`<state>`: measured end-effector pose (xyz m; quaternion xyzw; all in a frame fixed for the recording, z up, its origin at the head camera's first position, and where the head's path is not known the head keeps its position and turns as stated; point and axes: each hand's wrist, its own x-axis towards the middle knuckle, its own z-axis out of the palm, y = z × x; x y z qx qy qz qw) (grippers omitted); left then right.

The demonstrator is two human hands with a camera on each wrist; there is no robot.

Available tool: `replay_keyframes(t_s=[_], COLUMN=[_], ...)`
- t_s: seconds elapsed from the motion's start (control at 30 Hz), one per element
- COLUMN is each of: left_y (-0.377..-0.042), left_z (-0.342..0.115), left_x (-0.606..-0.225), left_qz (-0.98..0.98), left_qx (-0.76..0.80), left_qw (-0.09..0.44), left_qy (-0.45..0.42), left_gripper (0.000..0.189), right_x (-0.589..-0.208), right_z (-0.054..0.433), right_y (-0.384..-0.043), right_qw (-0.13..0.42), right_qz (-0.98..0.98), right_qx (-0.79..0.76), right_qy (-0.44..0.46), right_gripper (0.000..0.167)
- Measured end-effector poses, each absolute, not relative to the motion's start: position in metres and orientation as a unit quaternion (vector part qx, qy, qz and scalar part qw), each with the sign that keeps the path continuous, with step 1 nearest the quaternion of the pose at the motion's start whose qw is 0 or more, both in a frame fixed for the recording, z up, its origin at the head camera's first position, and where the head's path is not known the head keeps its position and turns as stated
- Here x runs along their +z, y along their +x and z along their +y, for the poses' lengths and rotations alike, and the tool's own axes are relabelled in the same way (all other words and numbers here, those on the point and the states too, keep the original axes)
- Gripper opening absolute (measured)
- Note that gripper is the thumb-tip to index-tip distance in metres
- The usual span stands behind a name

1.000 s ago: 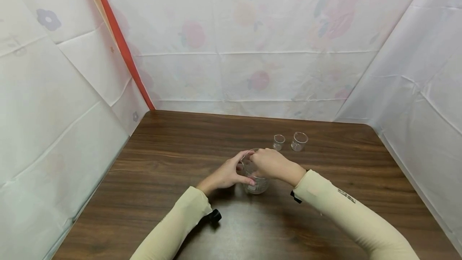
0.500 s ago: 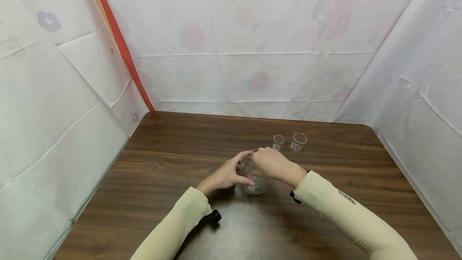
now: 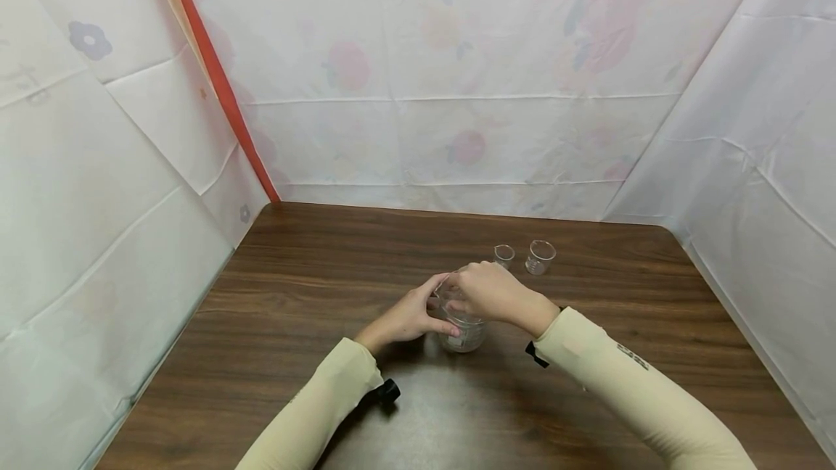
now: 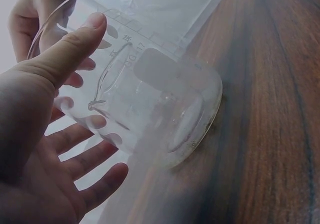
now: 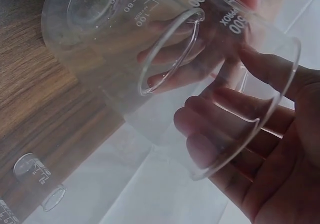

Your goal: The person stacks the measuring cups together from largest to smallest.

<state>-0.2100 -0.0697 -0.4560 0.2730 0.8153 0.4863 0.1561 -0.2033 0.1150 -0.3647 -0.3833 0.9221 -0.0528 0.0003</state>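
Observation:
A large clear glass beaker (image 3: 465, 341) with white markings stands on the table, tilted in neither direction that shows. My left hand (image 3: 414, 315) grips its left side, thumb in front and fingers spread round the back. A smaller glass beaker (image 4: 150, 102) sits inside it, its spouted rim well below the large one's mouth. From above, my right hand (image 3: 493, 292) reaches into the mouth. In the right wrist view its fingers (image 5: 202, 149) hang loosely curled inside the large rim, apart from the inner beaker's rim, with nothing seen between them.
Behind the large beaker, two small glass beakers stand side by side: a smaller one (image 3: 503, 254), partly covered by my right hand, and a wider one (image 3: 540, 257). The brown wooden table (image 3: 313, 267) meets pale printed curtains (image 3: 405, 143) at its back and sides.
My right hand has risen slightly at the mouth of the large beaker and now covers part of the smaller back beaker. My left hand keeps its grip in place.

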Motion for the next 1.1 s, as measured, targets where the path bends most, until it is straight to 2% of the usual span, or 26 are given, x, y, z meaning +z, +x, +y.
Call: replay_keyframes(t_s=[0.43, 0.77, 1.1], left_y=[-0.211, -0.213, -0.213], left_z=[-0.070, -0.073, -0.071], left_x=[-0.459, -0.458, -0.457], left_qz=[0.823, 0.832, 0.825], left_qx=[0.472, 0.462, 0.470], left_qw=[0.141, 0.139, 0.136], left_qy=[0.284, 0.273, 0.281], left_gripper=[0.099, 0.098, 0.092], right_x=[-0.359, -0.346, -0.341], right_z=[0.119, 0.117, 0.124], right_y=[-0.204, -0.204, -0.211], right_qw=[-0.042, -0.037, -0.062], right_qz=[0.913, 0.910, 0.917], right_qx=[-0.074, -0.085, -0.086], right_qy=[-0.398, -0.404, -0.384], right_gripper=[0.022, 0.020, 0.020])
